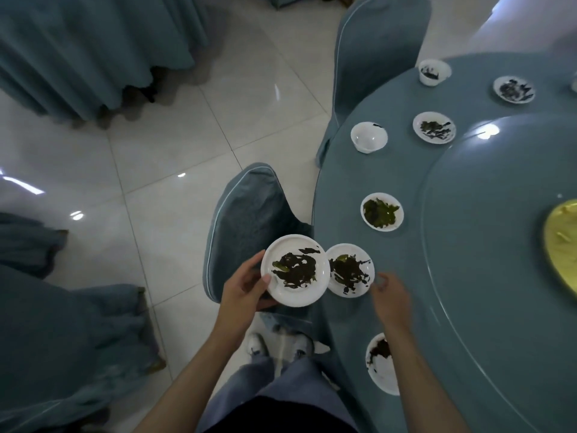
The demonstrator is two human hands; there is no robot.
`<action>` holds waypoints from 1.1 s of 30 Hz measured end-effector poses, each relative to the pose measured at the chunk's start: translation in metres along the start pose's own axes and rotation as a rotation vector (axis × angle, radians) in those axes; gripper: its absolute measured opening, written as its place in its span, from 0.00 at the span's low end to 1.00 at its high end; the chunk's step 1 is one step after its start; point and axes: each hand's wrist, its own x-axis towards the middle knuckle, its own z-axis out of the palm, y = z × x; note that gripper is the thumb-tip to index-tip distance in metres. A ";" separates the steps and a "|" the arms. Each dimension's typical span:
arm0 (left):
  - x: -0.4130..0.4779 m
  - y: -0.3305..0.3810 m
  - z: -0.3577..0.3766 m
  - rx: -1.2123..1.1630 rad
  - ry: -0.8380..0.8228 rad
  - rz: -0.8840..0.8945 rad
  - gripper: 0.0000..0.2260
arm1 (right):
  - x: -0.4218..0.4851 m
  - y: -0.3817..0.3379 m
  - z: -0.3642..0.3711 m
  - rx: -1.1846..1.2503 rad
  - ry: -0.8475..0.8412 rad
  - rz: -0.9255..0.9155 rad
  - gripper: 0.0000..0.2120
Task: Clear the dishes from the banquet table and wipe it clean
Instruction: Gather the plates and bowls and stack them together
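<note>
Off the table [402, 245] edge: left hand [246, 285] grips a dirty plate [295, 270], thumb on its rim.
On the table: second plate [349, 270]; right hand [390, 292] just beside it, fingers loosely curled, holding nothing.

White plates [295, 270] with dark green scraps, teal tablecloth [406, 276], pale floor tiles [156, 151]

One wide-angle camera on the person's head looks steeply down from standing height, just off the left edge of the round bench [359, 176]. The left hand [246, 285] and right hand [390, 295] lie close below it. Tiled floor [175, 126] fills the left side, and the bench's right side is cut off.
</note>
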 end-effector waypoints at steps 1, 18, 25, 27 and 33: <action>0.002 0.002 0.000 0.011 0.002 0.004 0.20 | 0.003 0.002 0.003 -0.005 -0.015 0.026 0.09; 0.011 0.016 -0.013 0.017 0.029 0.002 0.19 | 0.012 -0.013 -0.002 0.546 -0.020 0.150 0.09; 0.018 0.025 -0.007 0.006 0.028 0.020 0.19 | -0.008 -0.061 -0.030 0.775 -0.094 -0.008 0.11; 0.019 0.031 -0.005 0.000 0.004 0.045 0.19 | -0.014 -0.077 -0.029 0.759 -0.160 -0.057 0.11; 0.022 0.044 -0.006 -0.040 -0.016 0.087 0.20 | -0.023 -0.117 -0.007 0.700 -0.307 -0.155 0.10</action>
